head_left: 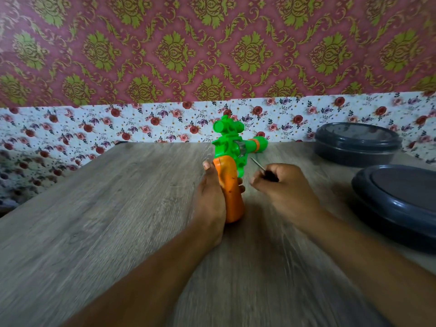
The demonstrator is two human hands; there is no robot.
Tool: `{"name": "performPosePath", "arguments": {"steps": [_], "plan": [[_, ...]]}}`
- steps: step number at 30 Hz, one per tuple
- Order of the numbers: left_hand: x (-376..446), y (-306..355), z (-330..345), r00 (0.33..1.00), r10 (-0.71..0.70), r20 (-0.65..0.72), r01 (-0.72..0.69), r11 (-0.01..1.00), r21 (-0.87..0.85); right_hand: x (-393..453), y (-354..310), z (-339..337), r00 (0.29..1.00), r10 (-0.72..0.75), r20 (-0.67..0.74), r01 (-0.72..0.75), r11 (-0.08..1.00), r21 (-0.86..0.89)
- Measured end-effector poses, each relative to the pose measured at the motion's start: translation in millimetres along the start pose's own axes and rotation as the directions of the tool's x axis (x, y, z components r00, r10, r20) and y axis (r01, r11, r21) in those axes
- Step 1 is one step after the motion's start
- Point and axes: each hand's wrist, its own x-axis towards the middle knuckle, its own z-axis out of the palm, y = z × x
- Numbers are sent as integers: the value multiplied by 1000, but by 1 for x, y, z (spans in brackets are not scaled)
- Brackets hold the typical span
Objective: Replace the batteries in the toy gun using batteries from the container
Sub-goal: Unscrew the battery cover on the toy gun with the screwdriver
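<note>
The toy gun has a green body and an orange handle and lies on the wooden table at the centre, handle toward me. My left hand grips the orange handle from the left, thumb on its upper end. Just right of the gun, my right hand holds a small screwdriver with a black handle; its thin metal shaft points up and left toward the gun's green body without touching it. A dark grey round container stands at the back right.
A second dark grey round piece, lid-like, lies at the right edge, nearer to me. A floral-papered wall rises behind the table. The table's left edge runs diagonally at the left.
</note>
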Motion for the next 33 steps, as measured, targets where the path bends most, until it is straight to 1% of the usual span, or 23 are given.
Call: {"name": "performPosePath", "arguments": {"steps": [2, 4, 7, 9, 11, 14, 19, 22, 24, 26, 28, 31, 33], "plan": [[-2, 2, 1, 1000, 4, 19, -3, 999, -48, 7, 6, -18, 992, 108, 71, -94, 979, -179], [-4, 4, 2, 999, 27, 30, -26, 999, -39, 11, 13, -32, 964, 240, 118, -197, 936, -293], [-5, 4, 0, 999, 39, 27, -39, 999, -9, 14, 19, -44, 903, 398, 161, -325, 880, -347], [-5, 3, -1, 998, 52, 43, -54, 998, 35, 15, 20, -47, 875, 447, 183, -354, 851, -388], [-4, 1, -2, 995, 79, 53, -83, 993, 82, 15, 19, -47, 866, 462, 189, -355, 836, -418], [-4, -1, -4, 991, 125, 55, -132, 979, 153, 14, 20, -45, 868, 463, 182, -348, 826, -444], [-2, -3, -5, 991, 129, 24, -131, 962, 239, 14, 19, -47, 870, 448, 206, -337, 845, -415], [-2, -3, -5, 991, 133, 33, -137, 956, 259, 15, 21, -50, 868, 447, 218, -347, 859, -377], [-2, -2, -4, 990, 138, 35, -143, 956, 258, 17, 25, -48, 888, 428, 171, -366, 880, -303], [-3, -2, -3, 990, 138, 30, -142, 957, 252, 19, 29, -45, 937, 343, 64, -322, 922, -215], [-2, -2, -3, 992, 128, 12, -127, 965, 228, 18, 29, -39, 968, 250, -15, -250, 958, -139], [-1, -4, -3, 992, 125, -3, -122, 968, 218, 14, 21, -29, 990, 130, -51, -135, 985, -105], [-2, -4, -2, 993, 119, 0, -116, 967, 226, 10, 15, -22, 997, 70, -41, -74, 992, -104]]}}
